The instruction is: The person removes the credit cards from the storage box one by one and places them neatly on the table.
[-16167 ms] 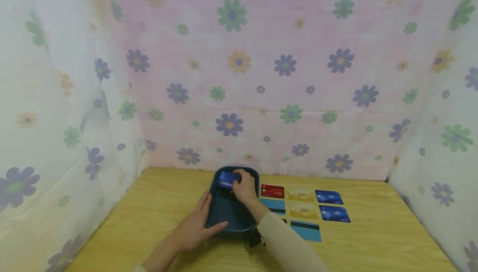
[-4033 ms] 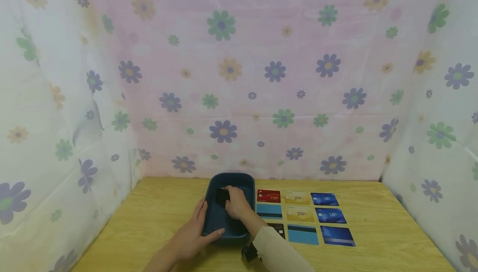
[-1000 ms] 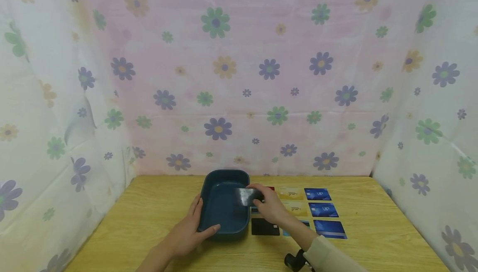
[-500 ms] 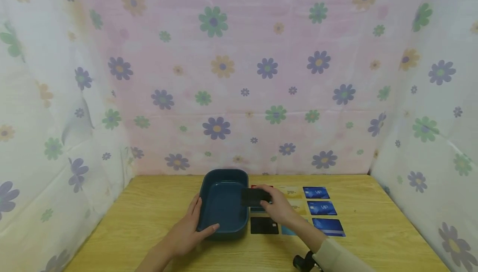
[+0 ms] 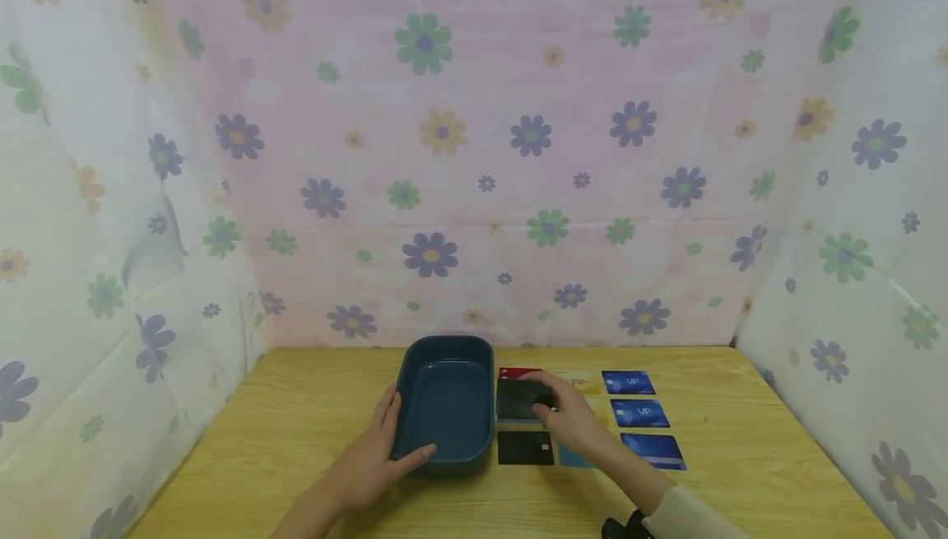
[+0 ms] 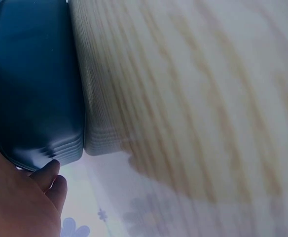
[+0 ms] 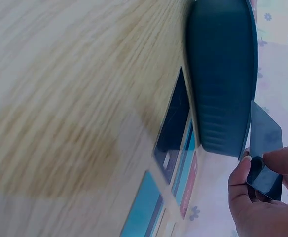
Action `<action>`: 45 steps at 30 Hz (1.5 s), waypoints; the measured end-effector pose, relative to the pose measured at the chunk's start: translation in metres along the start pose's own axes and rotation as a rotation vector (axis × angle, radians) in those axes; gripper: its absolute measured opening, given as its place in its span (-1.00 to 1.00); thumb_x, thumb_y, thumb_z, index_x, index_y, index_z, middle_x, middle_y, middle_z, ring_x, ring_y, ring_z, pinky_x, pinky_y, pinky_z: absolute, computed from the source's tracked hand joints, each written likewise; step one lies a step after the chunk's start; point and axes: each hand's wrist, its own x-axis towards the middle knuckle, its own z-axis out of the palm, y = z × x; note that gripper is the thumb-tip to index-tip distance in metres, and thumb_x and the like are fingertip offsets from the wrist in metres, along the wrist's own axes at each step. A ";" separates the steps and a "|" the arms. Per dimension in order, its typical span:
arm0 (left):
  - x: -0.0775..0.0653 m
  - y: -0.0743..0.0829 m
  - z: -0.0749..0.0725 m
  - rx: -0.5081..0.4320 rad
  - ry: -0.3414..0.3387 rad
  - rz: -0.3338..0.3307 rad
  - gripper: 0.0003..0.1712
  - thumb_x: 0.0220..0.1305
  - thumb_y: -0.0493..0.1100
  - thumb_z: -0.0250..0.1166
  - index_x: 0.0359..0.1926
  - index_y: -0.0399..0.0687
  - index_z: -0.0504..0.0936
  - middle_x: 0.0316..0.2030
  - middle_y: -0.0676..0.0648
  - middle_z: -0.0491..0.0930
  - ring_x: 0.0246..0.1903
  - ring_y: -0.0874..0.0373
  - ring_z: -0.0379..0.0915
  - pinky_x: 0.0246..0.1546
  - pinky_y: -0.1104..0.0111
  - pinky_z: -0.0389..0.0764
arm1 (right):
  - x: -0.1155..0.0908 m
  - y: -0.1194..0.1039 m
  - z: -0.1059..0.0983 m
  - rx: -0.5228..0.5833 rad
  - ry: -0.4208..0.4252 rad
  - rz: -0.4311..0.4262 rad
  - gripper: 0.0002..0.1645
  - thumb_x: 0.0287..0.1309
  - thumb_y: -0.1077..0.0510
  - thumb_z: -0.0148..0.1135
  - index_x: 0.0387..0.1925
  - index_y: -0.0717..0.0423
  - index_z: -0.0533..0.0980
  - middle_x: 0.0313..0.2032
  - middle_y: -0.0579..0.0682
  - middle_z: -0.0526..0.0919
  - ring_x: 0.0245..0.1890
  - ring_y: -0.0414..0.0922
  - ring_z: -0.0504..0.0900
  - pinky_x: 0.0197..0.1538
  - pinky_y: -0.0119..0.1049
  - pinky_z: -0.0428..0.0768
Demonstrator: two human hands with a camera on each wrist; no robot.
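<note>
In the head view my right hand point(image 5: 573, 420) holds a black card point(image 5: 522, 399) above the table, just right of a dark blue tray point(image 5: 444, 407). The right wrist view shows thumb and fingers pinching one end of this glossy card point(image 7: 265, 123). My left hand point(image 5: 370, 457) rests around the tray's near left corner, its fingers along the left wall and its thumb at the front rim. Below the raised card lies another black card point(image 5: 526, 448), flat on the table. A red card point(image 5: 511, 373) is mostly hidden behind the raised one.
Rows of cards lie right of the tray: gold cards point(image 5: 585, 378), light blue cards point(image 5: 573, 457) partly covered by my right hand, and blue cards point(image 5: 640, 413) at the right. Flowered cloth point(image 5: 474, 152) encloses the wooden table point(image 5: 318, 383) behind and at both sides.
Since 16.2 s ago a blue card has appeared at the lower right of the rows. In the last second my right hand has carried the black card rightward from above the tray; the left stays put.
</note>
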 end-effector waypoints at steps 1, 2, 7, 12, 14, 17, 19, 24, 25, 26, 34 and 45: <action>0.000 0.000 0.000 -0.002 0.001 0.000 0.41 0.18 0.64 0.14 0.65 -0.17 -0.22 0.64 -0.15 -0.36 0.30 -0.30 0.41 0.15 -0.17 0.50 | -0.001 0.001 -0.001 0.010 0.003 0.005 -0.44 0.36 0.47 0.08 0.33 0.10 0.47 0.34 0.34 0.41 -0.59 -0.13 0.40 -0.51 -0.29 0.40; 0.000 0.000 0.000 -0.002 0.002 0.001 0.40 0.18 0.64 0.14 0.65 -0.17 -0.22 0.64 -0.15 -0.36 0.29 -0.30 0.41 0.15 -0.17 0.50 | -0.002 0.002 -0.003 0.013 0.002 0.006 -0.44 0.36 0.47 0.07 0.33 0.12 0.47 0.34 0.35 0.41 -0.57 -0.11 0.41 -0.50 -0.29 0.41; -0.001 0.000 -0.001 0.005 0.011 0.009 0.39 0.19 0.63 0.14 0.65 -0.18 -0.20 0.64 -0.15 -0.34 0.30 -0.28 0.41 0.17 -0.16 0.49 | -0.008 0.008 -0.009 0.012 -0.016 -0.001 -0.45 0.33 0.51 0.06 0.30 0.20 0.47 0.30 0.35 0.44 -0.43 -0.05 0.52 -0.47 -0.27 0.48; -0.001 0.001 -0.001 0.006 0.012 0.013 0.38 0.22 0.61 0.15 0.64 -0.18 -0.21 0.64 -0.15 -0.34 0.34 -0.30 0.36 0.20 -0.17 0.46 | -0.019 0.014 -0.013 0.035 -0.073 0.033 -0.50 0.29 0.53 0.10 0.23 0.23 0.50 0.24 0.36 0.46 -0.19 0.06 0.66 -0.34 -0.20 0.62; -0.001 0.001 -0.001 0.000 0.011 0.013 0.37 0.22 0.59 0.16 0.64 -0.18 -0.21 0.64 -0.16 -0.34 0.36 -0.32 0.33 0.21 -0.18 0.45 | -0.024 0.015 -0.014 0.070 -0.107 0.055 -0.52 0.29 0.52 0.12 0.22 0.25 0.49 0.22 0.39 0.46 -0.16 0.10 0.68 -0.30 -0.15 0.66; -0.002 0.002 -0.002 -0.006 0.011 0.014 0.37 0.23 0.59 0.16 0.64 -0.19 -0.22 0.64 -0.17 -0.34 0.38 -0.33 0.29 0.24 -0.19 0.42 | -0.032 0.018 -0.015 0.102 -0.149 0.076 -0.54 0.28 0.48 0.18 0.20 0.27 0.50 0.21 0.41 0.45 -0.14 0.11 0.69 -0.25 -0.11 0.69; -0.002 0.002 -0.002 -0.009 0.010 0.017 0.37 0.23 0.59 0.16 0.64 -0.19 -0.21 0.64 -0.18 -0.34 0.38 -0.34 0.28 0.23 -0.19 0.43 | -0.036 0.019 -0.014 0.083 -0.167 0.068 -0.56 0.26 0.45 0.22 0.17 0.26 0.52 0.19 0.38 0.48 -0.10 0.12 0.67 -0.19 -0.08 0.70; -0.004 0.003 -0.003 -0.012 0.007 0.025 0.37 0.23 0.59 0.16 0.64 -0.20 -0.21 0.64 -0.20 -0.34 0.38 -0.36 0.29 0.21 -0.20 0.44 | -0.048 0.021 -0.009 0.011 -0.199 0.066 -0.60 0.22 0.41 0.29 0.10 0.17 0.58 0.15 0.28 0.57 -0.03 0.09 0.62 -0.08 -0.02 0.68; -0.004 0.003 -0.003 -0.014 0.006 0.027 0.37 0.23 0.58 0.16 0.64 -0.20 -0.21 0.64 -0.20 -0.34 0.38 -0.36 0.29 0.21 -0.20 0.44 | -0.050 0.021 -0.008 -0.002 -0.207 0.074 -0.61 0.23 0.40 0.30 0.09 0.15 0.59 0.15 0.25 0.57 -0.06 0.05 0.62 -0.09 -0.04 0.67; -0.004 0.003 -0.003 -0.014 0.006 0.027 0.37 0.23 0.59 0.16 0.64 -0.20 -0.22 0.64 -0.19 -0.35 0.38 -0.36 0.28 0.21 -0.20 0.44 | -0.051 0.020 -0.007 0.002 -0.218 0.078 -0.61 0.23 0.39 0.30 0.09 0.15 0.59 0.15 0.26 0.57 -0.12 0.02 0.62 -0.13 -0.07 0.66; -0.004 0.002 -0.002 -0.007 0.007 0.031 0.37 0.23 0.60 0.14 0.64 -0.21 -0.21 0.64 -0.20 -0.35 0.39 -0.35 0.26 0.22 -0.18 0.44 | -0.060 0.022 0.002 -0.032 -0.269 0.071 -0.63 0.21 0.36 0.34 0.06 0.14 0.61 0.08 0.18 0.62 -0.48 -0.15 0.49 -0.40 -0.33 0.46; -0.003 0.001 -0.001 -0.009 0.006 0.028 0.38 0.22 0.61 0.13 0.64 -0.21 -0.22 0.64 -0.18 -0.37 0.40 -0.33 0.26 0.22 -0.16 0.45 | -0.058 0.026 0.010 -0.242 -0.298 -0.017 -0.64 0.23 0.18 0.41 0.03 0.22 0.64 0.02 0.11 0.69 -0.01 0.04 0.61 0.07 0.11 0.59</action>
